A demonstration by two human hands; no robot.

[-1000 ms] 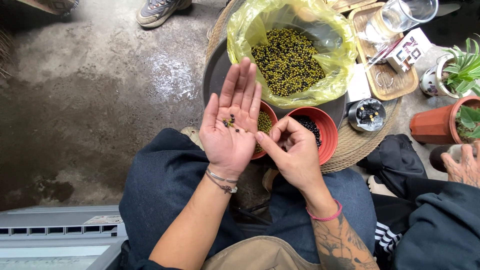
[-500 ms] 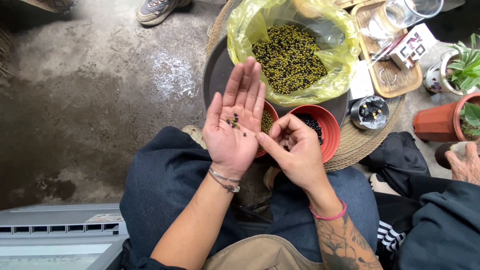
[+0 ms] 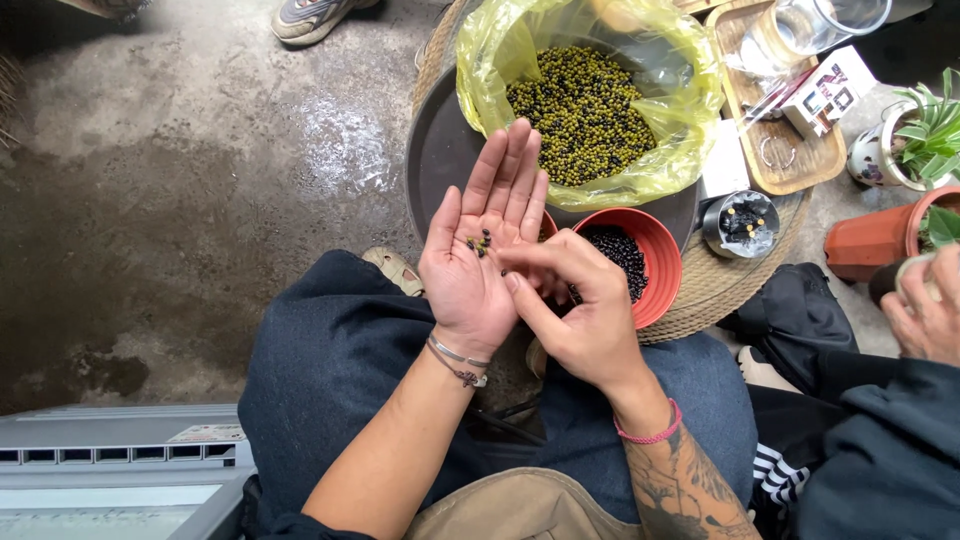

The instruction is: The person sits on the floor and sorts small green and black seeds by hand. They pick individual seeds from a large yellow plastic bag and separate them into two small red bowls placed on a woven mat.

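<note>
1. the left hand (image 3: 485,255) was held flat and palm up, fingers together and pointing away from the person toward the yellow bag (image 3: 590,100), with a small cluster of beans (image 3: 479,242) resting in the hollow of the palm.
2. the right hand (image 3: 580,310) came in from the side, forefinger and thumb drawn toward each other at the edge of the left palm; whether a bean was pinched between them could not be told.
3. the beans looked small, hard and rounded, so they would likely be very light, smooth and quick to roll; a slight tilt of the palm could spill them.
4. the best hold seemed a fingertip pinch on one bean at a time, or a push across the skin, rather than a grab.
5. each bean was too small to show a clear long axis or heading; the cluster itself lay roughly along the palm.
6. just beyond the hands stood a red bowl (image 3: 655,250) of dark beans, and a second red bowl (image 3: 548,222) was mostly hidden behind the left fingers.
7. the yellow bag lay open on a dark round tray (image 3: 440,160), full of greenish and dark beans mixed.
8. a small metal cup (image 3: 742,222) stood on a woven mat (image 3: 720,290) to the right; another person's hand (image 3: 925,310) showed at the far right near a terracotta pot (image 3: 870,240).
</note>
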